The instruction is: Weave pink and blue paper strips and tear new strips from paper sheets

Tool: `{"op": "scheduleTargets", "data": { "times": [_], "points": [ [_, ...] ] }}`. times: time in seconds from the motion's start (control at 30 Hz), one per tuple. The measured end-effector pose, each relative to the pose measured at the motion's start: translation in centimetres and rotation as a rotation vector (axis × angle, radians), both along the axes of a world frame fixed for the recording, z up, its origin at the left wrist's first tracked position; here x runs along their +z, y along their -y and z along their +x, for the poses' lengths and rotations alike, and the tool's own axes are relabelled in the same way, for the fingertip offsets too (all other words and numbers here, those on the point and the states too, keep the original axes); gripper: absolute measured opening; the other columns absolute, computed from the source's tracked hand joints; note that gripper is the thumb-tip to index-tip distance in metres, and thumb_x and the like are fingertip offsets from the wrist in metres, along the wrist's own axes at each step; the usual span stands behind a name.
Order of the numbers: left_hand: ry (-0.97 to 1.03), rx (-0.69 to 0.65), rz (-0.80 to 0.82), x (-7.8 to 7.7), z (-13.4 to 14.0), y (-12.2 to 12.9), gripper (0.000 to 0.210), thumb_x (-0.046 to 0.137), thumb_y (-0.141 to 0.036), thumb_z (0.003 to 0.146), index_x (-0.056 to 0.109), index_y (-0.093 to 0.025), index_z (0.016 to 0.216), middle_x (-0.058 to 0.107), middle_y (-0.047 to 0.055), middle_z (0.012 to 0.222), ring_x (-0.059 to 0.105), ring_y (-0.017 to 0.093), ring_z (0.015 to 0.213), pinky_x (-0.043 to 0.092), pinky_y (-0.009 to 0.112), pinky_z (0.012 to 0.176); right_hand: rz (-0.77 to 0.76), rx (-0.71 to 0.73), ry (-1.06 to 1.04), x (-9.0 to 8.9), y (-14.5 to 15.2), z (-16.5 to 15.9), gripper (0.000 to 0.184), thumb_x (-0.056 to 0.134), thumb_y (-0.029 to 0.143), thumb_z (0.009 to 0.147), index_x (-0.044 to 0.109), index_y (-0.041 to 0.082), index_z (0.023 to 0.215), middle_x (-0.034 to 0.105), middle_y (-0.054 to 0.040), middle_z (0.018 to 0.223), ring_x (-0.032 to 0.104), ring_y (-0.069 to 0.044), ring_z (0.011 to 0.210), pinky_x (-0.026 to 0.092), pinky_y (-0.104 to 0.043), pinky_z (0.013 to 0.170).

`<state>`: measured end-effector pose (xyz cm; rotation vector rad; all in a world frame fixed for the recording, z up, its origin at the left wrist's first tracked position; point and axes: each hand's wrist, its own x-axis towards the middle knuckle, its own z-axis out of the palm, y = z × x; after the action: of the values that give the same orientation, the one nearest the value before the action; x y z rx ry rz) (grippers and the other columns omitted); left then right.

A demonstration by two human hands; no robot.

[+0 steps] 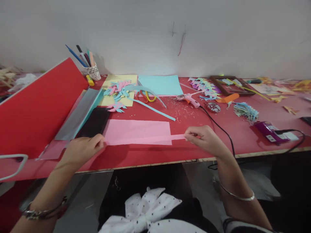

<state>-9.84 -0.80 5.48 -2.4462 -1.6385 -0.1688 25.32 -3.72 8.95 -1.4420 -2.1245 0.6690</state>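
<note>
A narrow pink paper strip (178,137) is stretched level between my two hands, above the near edge of a pink paper sheet (138,129). My left hand (86,147) pinches its left end, beside a black flat object (97,121) on the table. At the other end, the fingertips of my right hand (204,137) are closed on the strip, just past the sheet's right edge. Behind the sheet lie a loose light-blue paper strip (155,110) and scissors (148,96) with red and yellow handles, partly covered by paper strips.
A pink glue gun (190,99) trails a black cord to a purple power box (270,132). Cut paper pieces (119,89) lie on yellow paper near a blue sheet (160,84). At left stand a red board (46,106) and a pen cup (93,72). A wooden frame (232,85) lies behind.
</note>
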Motion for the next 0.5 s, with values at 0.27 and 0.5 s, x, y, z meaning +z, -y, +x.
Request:
{"op": "scheduleTargets", "data": {
  "times": [0.27, 0.5],
  "points": [
    [-0.061, 0.108, -0.044, 1.9, 0.2, -1.2, 0.023, 0.033, -0.025, 0.076, 0.042, -0.019, 0.056, 0.033, -0.003, 0.041, 0.029, 0.011, 0.041, 0.010, 0.019, 0.045, 0.024, 0.050, 0.082, -1.3, -1.0, -1.2, 0.026, 0.040, 0.030, 0.082, 0.054, 0.015, 0.065, 0.055, -0.0004, 0.060, 0.046, -0.009, 0.055, 0.032, -0.018, 0.054],
    [0.034, 0.235, -0.025, 3.5, -1.1, -2.3, 0.020, 0.036, -0.025, 0.075, 0.040, -0.019, 0.056, 0.028, -0.004, 0.044, 0.024, 0.011, 0.045, 0.011, 0.020, 0.048, 0.084, 0.061, 0.053, -2.0, -1.5, -1.5, 0.025, 0.038, 0.027, 0.083, 0.057, 0.016, 0.071, 0.061, -0.0034, 0.068, 0.052, -0.011, 0.062, 0.034, -0.020, 0.058]
  ]
}}
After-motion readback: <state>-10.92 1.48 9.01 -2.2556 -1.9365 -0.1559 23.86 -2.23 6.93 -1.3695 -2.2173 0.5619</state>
